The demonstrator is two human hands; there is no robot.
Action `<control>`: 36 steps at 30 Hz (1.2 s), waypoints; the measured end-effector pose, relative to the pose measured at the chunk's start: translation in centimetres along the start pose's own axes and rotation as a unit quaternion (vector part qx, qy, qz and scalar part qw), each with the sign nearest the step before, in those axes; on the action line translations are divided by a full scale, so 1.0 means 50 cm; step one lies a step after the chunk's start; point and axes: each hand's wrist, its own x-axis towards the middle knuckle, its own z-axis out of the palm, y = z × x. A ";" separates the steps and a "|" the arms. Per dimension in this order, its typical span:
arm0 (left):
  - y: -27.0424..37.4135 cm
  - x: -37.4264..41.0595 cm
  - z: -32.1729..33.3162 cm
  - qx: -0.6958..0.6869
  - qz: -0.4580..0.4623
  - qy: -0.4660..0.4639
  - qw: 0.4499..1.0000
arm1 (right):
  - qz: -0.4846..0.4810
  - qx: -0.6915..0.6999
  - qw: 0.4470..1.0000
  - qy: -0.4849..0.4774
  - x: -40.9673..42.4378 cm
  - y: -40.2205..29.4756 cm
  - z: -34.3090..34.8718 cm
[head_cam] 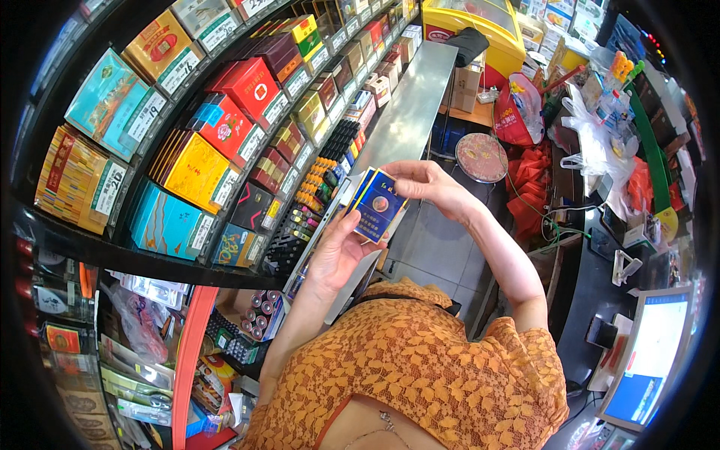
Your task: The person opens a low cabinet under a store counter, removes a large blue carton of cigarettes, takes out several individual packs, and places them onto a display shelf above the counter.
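Both my hands are around a small stack of blue cigarette packs [379, 206] with gold edges and printed writing, raised in front of my body. My left hand [340, 247] grips the lower left end, thumb lying on the near face. At the upper right corner, the fingers and thumb of my right hand [428, 183] pinch the top pack. A second pack shows just behind the front one, shifted to the left. How many packs are in the stack is hidden.
Left of me rise shelves of cigarette packs [197, 169] with price tags. A metal counter [408, 101] runs beyond my hands. Farther right are a round stool [481, 157], red plastic bags [526, 180], a yellow freezer [484, 34] and a dark desk [585, 281] with a monitor [647, 360].
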 end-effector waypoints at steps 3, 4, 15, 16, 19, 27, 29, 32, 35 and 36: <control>0.000 -0.001 0.004 0.039 0.019 -0.001 0.999 | 0.008 0.025 1.000 0.002 -0.003 -0.010 0.009; 0.002 -0.004 0.006 0.016 0.015 -0.017 1.000 | 0.010 0.037 0.999 0.002 -0.003 -0.014 0.008; 0.005 0.009 -0.027 -0.042 -0.090 -0.139 0.985 | -0.021 0.040 0.997 -0.070 0.003 -0.031 0.016; 0.004 0.008 -0.030 -0.037 -0.088 -0.132 0.987 | -0.038 0.028 0.996 -0.070 0.007 -0.026 0.018; 0.010 0.013 -0.022 -0.044 -0.062 -0.109 0.991 | -0.033 -0.029 0.998 -0.043 0.016 -0.026 0.011; -0.001 0.011 -0.001 0.099 0.148 0.050 0.983 | -0.020 -0.115 0.989 0.086 0.025 -0.023 0.060; 0.008 0.016 0.006 0.103 0.158 0.057 0.980 | -0.042 -0.092 0.991 0.084 0.036 -0.028 0.062; 0.010 0.018 0.001 0.095 0.170 0.085 0.977 | -0.064 -0.065 0.993 0.073 0.048 -0.046 0.054; 0.017 0.011 -0.019 0.093 0.193 0.110 0.971 | -0.159 -0.019 0.979 0.124 0.085 -0.096 0.029; 0.019 0.004 -0.027 0.104 0.187 0.117 0.970 | -0.201 -0.028 0.965 0.166 0.108 -0.115 0.015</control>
